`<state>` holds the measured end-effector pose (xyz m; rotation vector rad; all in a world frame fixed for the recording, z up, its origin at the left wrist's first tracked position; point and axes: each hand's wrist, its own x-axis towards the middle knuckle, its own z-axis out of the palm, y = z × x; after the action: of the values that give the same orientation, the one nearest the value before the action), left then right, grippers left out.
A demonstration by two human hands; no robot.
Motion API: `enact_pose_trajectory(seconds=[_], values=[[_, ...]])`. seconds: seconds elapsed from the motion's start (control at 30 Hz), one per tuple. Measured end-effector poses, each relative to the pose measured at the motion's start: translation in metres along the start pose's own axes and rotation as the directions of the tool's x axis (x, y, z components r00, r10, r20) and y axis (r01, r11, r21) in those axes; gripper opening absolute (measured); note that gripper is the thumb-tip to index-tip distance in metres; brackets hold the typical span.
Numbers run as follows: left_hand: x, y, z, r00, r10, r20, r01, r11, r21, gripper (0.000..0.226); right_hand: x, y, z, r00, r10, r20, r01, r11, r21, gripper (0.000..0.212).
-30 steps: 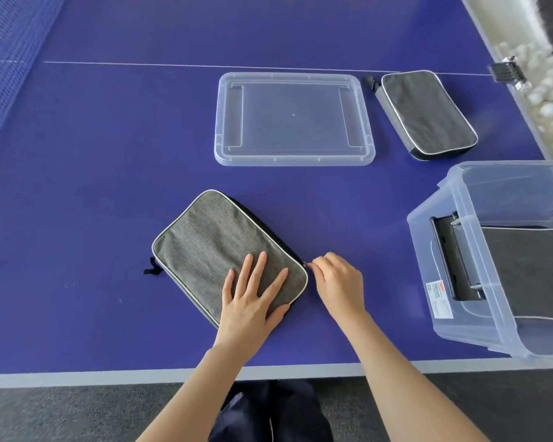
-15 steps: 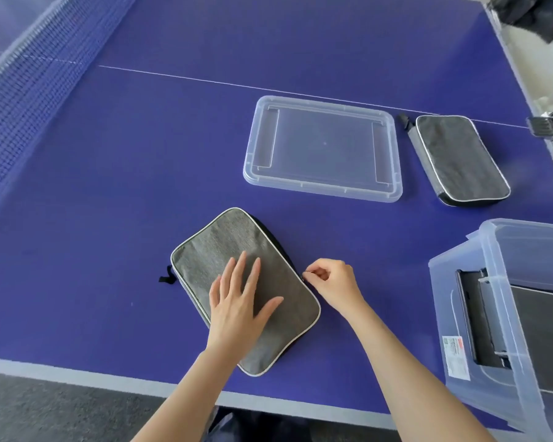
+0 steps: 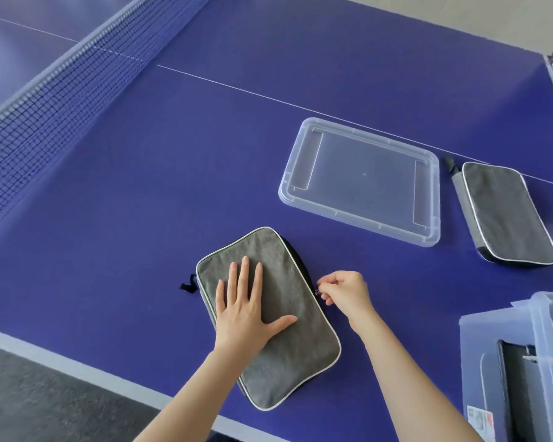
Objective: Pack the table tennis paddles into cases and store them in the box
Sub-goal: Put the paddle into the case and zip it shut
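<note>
Near the front edge of a blue table tennis table, a person's left hand presses flat, fingers spread, on a grey paddle case, while the right hand pinches its zipper pull. A second case lies beside the clear lid; the box sits at right.

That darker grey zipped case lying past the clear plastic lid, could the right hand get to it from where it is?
Probably yes. The right hand is pinching the zipper of the near grey fabric case; only bare blue table separates it from the darker grey case. The clear plastic lid lies off to the side.
</note>
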<state>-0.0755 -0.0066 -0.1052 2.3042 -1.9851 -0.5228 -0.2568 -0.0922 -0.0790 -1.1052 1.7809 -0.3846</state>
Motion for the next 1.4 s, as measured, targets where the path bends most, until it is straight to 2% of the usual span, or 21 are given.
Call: enact_pose_trajectory(seconds=[0.13, 0.3, 0.37, 0.4, 0.43, 0.47, 0.5, 0.53, 0.57, 0.6, 0.63, 0.67, 0.7, 0.8, 0.93, 1.13, 1.3, 1.4], values=[[0.001, -0.002, -0.001, 0.999, -0.008, 0.047, 0.009, 1.000, -0.027, 0.110, 0.016, -0.038, 0.022, 0.998, -0.059, -0.002, 0.059, 0.997, -0.051, 0.015], [0.002, -0.002, 0.000, 1.000, 0.001, 0.018, 0.001, 0.997, -0.084, 0.108, 0.044, -0.086, 0.047, 0.992, -0.126, 0.021, 0.128, 0.976, -0.177, 0.017], [0.001, -0.011, -0.004, 0.996, -0.005, -0.087, -0.009, 0.986, -0.165, 0.096, 0.054, -0.102, 0.055, 0.987, -0.150, 0.055, 0.159, 0.956, -0.247, 0.019], [0.001, -0.017, -0.007, 0.980, -0.075, -0.182, 0.028, 0.968, -0.248, 0.087, 0.058, -0.108, 0.058, 0.985, -0.156, 0.071, 0.169, 0.947, -0.271, 0.019], [0.001, -0.024, -0.013, 0.943, -0.217, -0.252, 0.115, 0.924, -0.366, 0.077, 0.060, -0.112, 0.060, 0.984, -0.154, 0.085, 0.172, 0.943, -0.286, 0.019], [0.000, -0.031, -0.020, 0.875, -0.413, -0.254, 0.247, 0.830, -0.500, 0.071, 0.062, -0.115, 0.062, 0.984, -0.149, 0.096, 0.171, 0.940, -0.295, 0.019], [0.000, -0.039, -0.026, 0.775, -0.607, -0.173, 0.389, 0.676, -0.626, 0.068, 0.063, -0.117, 0.063, 0.985, -0.141, 0.102, 0.166, 0.938, -0.303, 0.019], [-0.001, -0.046, -0.030, 0.661, -0.749, -0.039, 0.498, 0.477, -0.724, 0.067, 0.063, -0.118, 0.064, 0.985, -0.138, 0.104, 0.164, 0.936, -0.310, 0.019], [0.000, -0.051, -0.035, 0.559, -0.822, 0.113, 0.562, 0.274, -0.780, 0.068, 0.063, -0.118, 0.064, 0.986, -0.134, 0.101, 0.160, 0.936, -0.314, 0.020], [0.001, -0.054, -0.037, 0.488, -0.832, 0.266, 0.589, 0.088, -0.803, 0.070, 0.063, -0.117, 0.065, 0.987, -0.134, 0.093, 0.156, 0.937, -0.311, 0.022], [0.003, -0.055, -0.039, 0.453, -0.795, 0.404, 0.597, -0.067, -0.799, 0.070, 0.062, -0.116, 0.065, 0.988, -0.133, 0.081, 0.152, 0.941, -0.302, 0.023], [0.006, -0.054, -0.040, 0.447, -0.735, 0.509, 0.592, -0.184, -0.785, 0.066, 0.062, -0.114, 0.065, 0.989, -0.133, 0.067, 0.146, 0.946, -0.289, 0.023], [0.010, -0.054, -0.042, 0.464, -0.673, 0.577, 0.585, -0.256, -0.769, 0.058, 0.061, -0.113, 0.065, 0.990, -0.131, 0.055, 0.141, 0.952, -0.272, 0.023], [0.026, -0.055, -0.049, 0.503, -0.528, 0.684, 0.580, -0.380, -0.720, 0.052, 0.058, -0.109, 0.063, 0.992, -0.124, 0.029, 0.127, 0.964, -0.234, 0.023], [0.035, -0.060, -0.056, 0.607, -0.404, 0.684, 0.526, -0.440, -0.727, 0.049, 0.051, -0.109, 0.049, 0.994, -0.107, 0.006, 0.107, 0.985, -0.138, 0.022], [0.033, -0.044, -0.086, 0.809, -0.270, 0.522, 0.409, -0.379, -0.830, 0.031, 0.024, -0.123, 0.000, 0.983, -0.176, -0.043, 0.176, 0.984, -0.004, 0.020], [0.027, -0.029, -0.114, 0.918, -0.201, 0.341, 0.281, -0.275, -0.920, 0.051, -0.003, -0.131, -0.051, 0.996, -0.045, -0.081, 0.057, 0.988, 0.144, 0.007], [0.024, -0.018, -0.133, 0.963, -0.159, 0.218, 0.192, -0.165, -0.967, 0.052, -0.027, -0.140, -0.070, 0.981, -0.098, -0.166, 0.122, 0.982, 0.145, 0.005]])
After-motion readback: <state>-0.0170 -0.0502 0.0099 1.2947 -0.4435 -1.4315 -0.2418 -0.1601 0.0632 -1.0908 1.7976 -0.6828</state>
